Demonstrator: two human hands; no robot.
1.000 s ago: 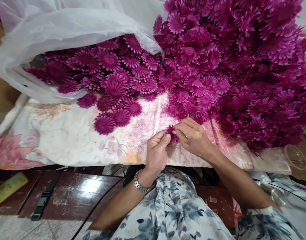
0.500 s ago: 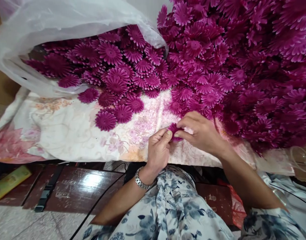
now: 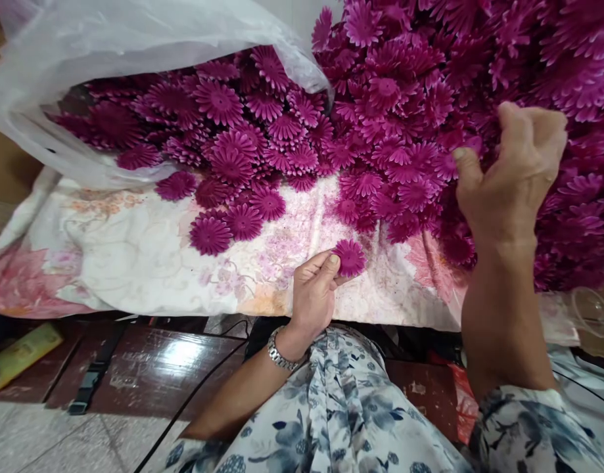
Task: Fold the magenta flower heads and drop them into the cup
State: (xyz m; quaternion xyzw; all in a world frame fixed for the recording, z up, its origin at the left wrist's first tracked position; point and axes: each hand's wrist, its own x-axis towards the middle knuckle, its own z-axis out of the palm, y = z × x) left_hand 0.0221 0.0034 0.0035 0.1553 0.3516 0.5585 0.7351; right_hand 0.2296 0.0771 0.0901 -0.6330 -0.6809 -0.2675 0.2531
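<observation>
Flower heap: a tall mound of magenta layered flowers fills the right half of the view; by its bulk I judge that most of the work shown is already done
Plastic bag: clear and slack at upper left, its mouth open toward the person, with flat petal discs inside and spilling out
Floral cloth: pale printed sheet under everything, with a bare strip along the near edge
Flat petal discs: many single magenta discs lie from the bag mouth onto the cloth, 3 or 4 of them apart at the near side; a fair stock seems left, though far less than the heap
Right hand: hangs over the near slope of the heap, back toward the camera, fingers curled into a loose fist and thumb out; I cannot tell whether it holds anything
Left hand: rests low at the near edge of the cloth, thumb and fingertips pinched narrow on 1 flower
Held flower: 1 small magenta disc, face up, just above the cloth, well apart from the right hand
Wristwatch: metal band on the left wrist
</observation>
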